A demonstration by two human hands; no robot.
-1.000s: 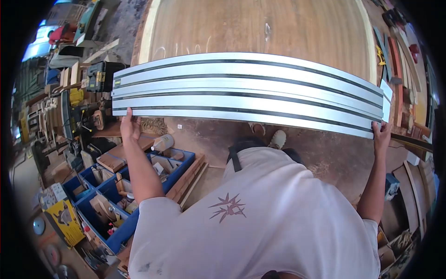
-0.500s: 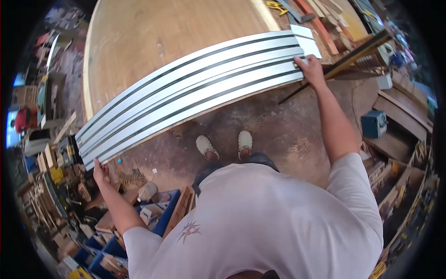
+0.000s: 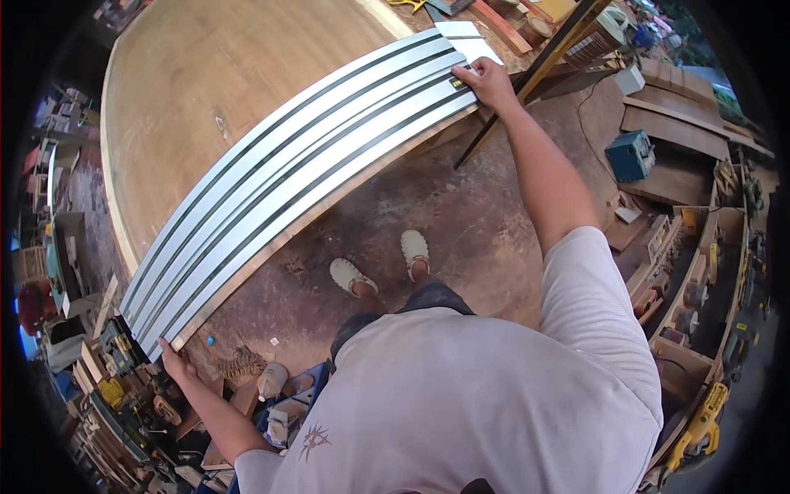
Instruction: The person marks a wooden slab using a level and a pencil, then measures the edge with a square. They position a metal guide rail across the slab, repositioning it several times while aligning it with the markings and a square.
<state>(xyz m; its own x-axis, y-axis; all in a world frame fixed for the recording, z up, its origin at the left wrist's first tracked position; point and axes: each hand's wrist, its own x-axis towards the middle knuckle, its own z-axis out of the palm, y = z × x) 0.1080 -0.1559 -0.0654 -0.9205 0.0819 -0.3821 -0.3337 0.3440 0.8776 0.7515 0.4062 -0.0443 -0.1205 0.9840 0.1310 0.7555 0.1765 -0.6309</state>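
Observation:
Long silver metal guide rails [image 3: 292,169] with black strips lie side by side along the near edge of a large wooden panel [image 3: 222,90]. My left hand [image 3: 174,361] is closed on their left end, thumb on top and the other fingers mostly hidden below. At the opposite end, my right hand [image 3: 491,82] pinches the near rail, beside a small black and yellow label. A white flat piece [image 3: 473,41] shows just beyond the right end of the rails.
A dark wooden bar [image 3: 527,82] slants down beside my right hand. To the right stand a teal box [image 3: 630,156] and wooden trays of tools, with a yellow tool [image 3: 699,424]. Wood offcuts and a white cap-like object [image 3: 272,380] lie at lower left.
The view has turned, so the panel, rails and both hands appear shifted left and tilted more steeply. Both hands keep hold of the rail ends.

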